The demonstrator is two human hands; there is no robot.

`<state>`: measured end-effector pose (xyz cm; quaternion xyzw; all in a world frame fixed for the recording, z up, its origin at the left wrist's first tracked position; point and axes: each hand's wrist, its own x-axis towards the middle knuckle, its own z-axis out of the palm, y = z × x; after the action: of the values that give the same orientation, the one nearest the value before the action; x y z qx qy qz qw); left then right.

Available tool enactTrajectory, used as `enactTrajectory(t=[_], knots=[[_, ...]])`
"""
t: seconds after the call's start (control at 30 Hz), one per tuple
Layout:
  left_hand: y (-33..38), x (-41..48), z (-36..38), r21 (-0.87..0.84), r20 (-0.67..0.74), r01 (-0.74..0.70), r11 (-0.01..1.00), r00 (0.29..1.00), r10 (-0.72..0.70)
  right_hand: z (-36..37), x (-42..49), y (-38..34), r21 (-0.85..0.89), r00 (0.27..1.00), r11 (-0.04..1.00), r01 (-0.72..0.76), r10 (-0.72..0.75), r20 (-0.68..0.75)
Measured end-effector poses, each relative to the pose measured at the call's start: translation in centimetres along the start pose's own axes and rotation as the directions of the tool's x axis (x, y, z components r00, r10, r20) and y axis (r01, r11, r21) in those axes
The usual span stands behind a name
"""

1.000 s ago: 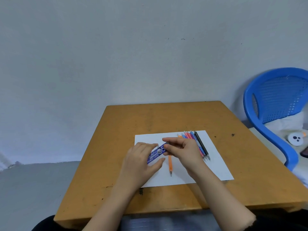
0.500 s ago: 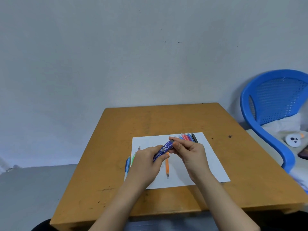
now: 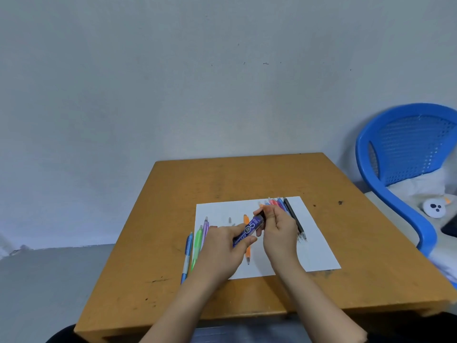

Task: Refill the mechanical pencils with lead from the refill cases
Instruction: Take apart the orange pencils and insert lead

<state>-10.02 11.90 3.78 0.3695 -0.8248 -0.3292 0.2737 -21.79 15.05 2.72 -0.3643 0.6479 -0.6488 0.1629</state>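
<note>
Our left hand (image 3: 222, 246) grips the blue lead refill case (image 3: 249, 230); our right hand (image 3: 280, 231) pinches its dark cap (image 3: 260, 215).

I see the left hand (image 3: 222, 246) gripping the lower end of the blue lead refill case (image 3: 249, 230), tilted above the white paper (image 3: 316, 248) on the table (image 3: 222, 179). The right hand (image 3: 279, 233) pinches its dark cap end. An orange mechanical pencil (image 3: 248, 253) lies on the paper beneath.
</note>
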Motion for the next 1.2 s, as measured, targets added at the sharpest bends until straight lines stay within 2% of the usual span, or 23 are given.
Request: enactTrajectory(t=[0.2,0.33,0.43,0.5,0.57,0.63,0.67,0.7,0.77,0.8,0.83,0.97,1.07,1.13,1.2], knots=[[0.4,-0.1,-0.5,0.018,-0.069,0.014,1.000,0.998,-0.012,-0.9,-0.1,-0.5,0.166,0.982,0.978,-0.125,0.097,0.163],[0.6,0.1,-0.9,-0.076,-0.083,0.055,0.996,0.995,-0.061,-1.0,-0.2,-0.3,0.093,0.949,0.983,-0.161,0.128,0.288],[0.9,0.1,-0.8,-0.094,-0.088,0.056,0.994,0.994,-0.065,-1.0,-0.4,-0.4,0.107,0.951,0.980,-0.169,0.134,0.277],[0.7,0.1,-0.8,-0.104,-0.101,0.066,0.992,0.992,-0.077,-1.2,-0.4,-0.8,0.180,0.959,0.969,-0.169,0.120,0.258],[0.5,0.3,-0.9,-0.202,-0.127,0.103,0.974,0.983,-0.130,-1.4,-0.3,-1.3,0.260,0.969,0.954,-0.150,0.090,0.229],[0.7,0.3,-1.4,-0.426,-0.125,0.198,0.883,0.953,-0.274,-1.8,-0.2,-1.7,0.217,0.975,0.975,-0.046,-0.003,0.221],[0.9,0.3,-1.8,-0.561,-0.084,0.242,0.792,0.935,-0.346,-2.0,0.0,-1.8,0.140,0.970,0.989,0.042,-0.074,0.233],[1.1,0.3,-2.2,-0.698,-0.019,0.269,0.664,0.919,-0.393,-2.1,0.1,-1.7,0.038,0.954,0.988,0.146,-0.151,0.258],[1.4,0.2,-3.0,-0.887,0.116,0.284,0.364,0.900,-0.421,-2.3,0.5,-1.2,-0.150,0.895,0.917,0.370,-0.309,0.323],[1.5,0.2,-3.2,-0.925,0.163,0.288,0.248,0.890,-0.427,-2.3,0.9,-0.9,-0.226,0.859,0.856,0.465,-0.375,0.348],[1.5,0.1,-3.3,-0.939,0.193,0.293,0.178,0.881,-0.433,-2.2,1.2,-0.6,-0.285,0.827,0.793,0.538,-0.432,0.359],[2.1,-0.2,-3.3,-0.947,0.267,0.318,0.050,0.861,-0.434,-2.2,2.1,-0.1,-0.373,0.699,0.591,0.715,-0.596,0.396],[2.3,-0.2,-3.6,-0.946,0.302,0.325,-0.024,0.846,-0.440,-2.4,2.7,0.0,-0.408,0.600,0.442,0.799,-0.643,0.477],[2.2,-0.1,-3.9,-0.944,0.309,0.328,-0.038,0.839,-0.448,-2.6,2.9,-0.4,-0.369,0.560,0.423,0.828,-0.650,0.513],[2.2,-0.1,-4.1,-0.942,0.319,0.331,-0.056,0.830,-0.457,-3.0,2.9,-1.1,-0.306,0.547,0.456,0.836,-0.646,0.532]])
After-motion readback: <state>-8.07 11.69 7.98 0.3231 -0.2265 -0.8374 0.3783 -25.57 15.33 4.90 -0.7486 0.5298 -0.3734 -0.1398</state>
